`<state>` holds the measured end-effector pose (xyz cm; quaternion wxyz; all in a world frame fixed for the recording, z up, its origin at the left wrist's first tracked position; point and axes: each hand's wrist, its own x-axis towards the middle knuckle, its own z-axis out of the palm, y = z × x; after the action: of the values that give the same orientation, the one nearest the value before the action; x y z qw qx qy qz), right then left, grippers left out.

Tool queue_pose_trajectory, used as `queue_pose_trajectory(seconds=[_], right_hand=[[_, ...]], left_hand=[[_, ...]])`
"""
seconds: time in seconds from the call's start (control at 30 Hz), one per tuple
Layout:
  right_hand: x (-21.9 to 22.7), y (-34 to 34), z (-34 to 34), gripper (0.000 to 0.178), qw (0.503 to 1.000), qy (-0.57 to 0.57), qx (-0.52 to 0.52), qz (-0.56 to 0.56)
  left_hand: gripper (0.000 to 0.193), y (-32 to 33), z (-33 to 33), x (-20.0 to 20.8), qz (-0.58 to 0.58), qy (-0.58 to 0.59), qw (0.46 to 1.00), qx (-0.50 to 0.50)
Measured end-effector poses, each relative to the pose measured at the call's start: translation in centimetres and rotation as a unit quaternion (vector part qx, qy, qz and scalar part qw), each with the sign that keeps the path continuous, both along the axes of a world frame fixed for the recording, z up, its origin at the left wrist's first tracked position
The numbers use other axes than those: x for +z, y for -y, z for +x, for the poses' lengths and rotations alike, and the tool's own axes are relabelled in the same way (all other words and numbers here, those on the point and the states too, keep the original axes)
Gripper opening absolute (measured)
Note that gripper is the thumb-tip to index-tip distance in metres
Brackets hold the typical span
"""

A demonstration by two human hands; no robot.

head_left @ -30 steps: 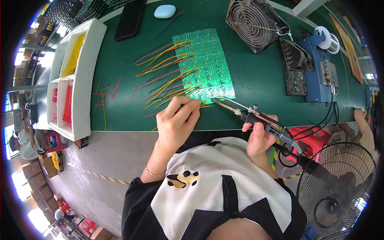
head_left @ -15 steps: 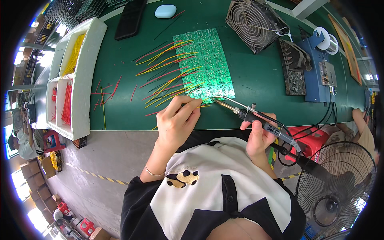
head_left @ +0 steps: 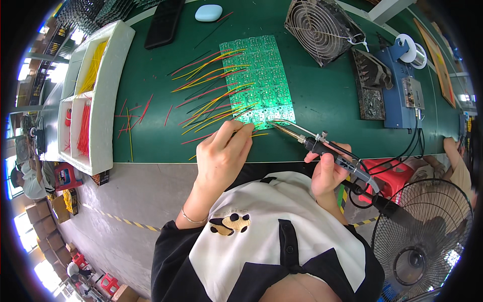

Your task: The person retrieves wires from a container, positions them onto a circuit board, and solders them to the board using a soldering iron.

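Observation:
My right hand [head_left: 329, 168] is closed around a soldering iron [head_left: 317, 146] with a thin feed tube fixed along it. The iron's tip meets the near edge of a green circuit board panel [head_left: 274, 75]. At the panel's near left corner, my left hand [head_left: 224, 151] pinches a thin wire, mostly hidden by the fingers. Red, yellow and black wires [head_left: 211, 73] reach from the panel out to the left in a row of bunches.
A white foam box [head_left: 115, 90] of cut wires stands left, near loose red wires [head_left: 146, 109]. At the back are a phone [head_left: 163, 25], a light blue case [head_left: 208, 13] and a small fan [head_left: 322, 30]. A blue soldering unit [head_left: 397, 85] with a solder spool [head_left: 415, 54] stands right.
The iron's tip has shifted slightly right along the panel's near edge, and my right hand with it. The panel sits a touch farther right. My left hand keeps its pinch.

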<state>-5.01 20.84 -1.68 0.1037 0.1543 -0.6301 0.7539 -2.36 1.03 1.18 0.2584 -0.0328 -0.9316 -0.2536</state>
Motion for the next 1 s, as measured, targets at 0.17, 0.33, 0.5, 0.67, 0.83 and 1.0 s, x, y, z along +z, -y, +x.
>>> queue_pose_trajectory(seconds=[0.17,0.33,0.5,0.67,0.83,1.0], right_hand=[[0.0,0.0,-0.1,0.024,1.0,-0.006,0.016,0.01],[0.1,0.2,-0.3,0.023,0.999,-0.017,0.016,0.022],[0.0,0.8,-1.0,0.022,0.999,-0.018,-0.031,-0.037],[0.2,-0.8,-2.2,0.027,0.992,0.025,-0.1,-0.07],[0.7,-1.5,-3.5,0.025,0.989,0.051,-0.13,-0.05],[0.4,-1.0,-3.6,0.022,0.992,0.04,-0.114,-0.029]], left_hand=[[0.021,0.0,-0.2,0.0,0.005,-0.003,1.0,-0.004],[0.021,-0.1,-0.3,0.2,0.024,0.011,1.0,-0.003],[0.021,0.9,0.3,0.8,0.087,0.032,0.996,-0.008],[0.025,2.8,1.0,1.8,0.065,-0.054,0.996,-0.024],[0.01,8.1,3.6,5.3,0.063,-0.06,0.99,0.113],[0.017,20.1,1.1,11.0,-0.11,-0.131,0.967,0.187]])
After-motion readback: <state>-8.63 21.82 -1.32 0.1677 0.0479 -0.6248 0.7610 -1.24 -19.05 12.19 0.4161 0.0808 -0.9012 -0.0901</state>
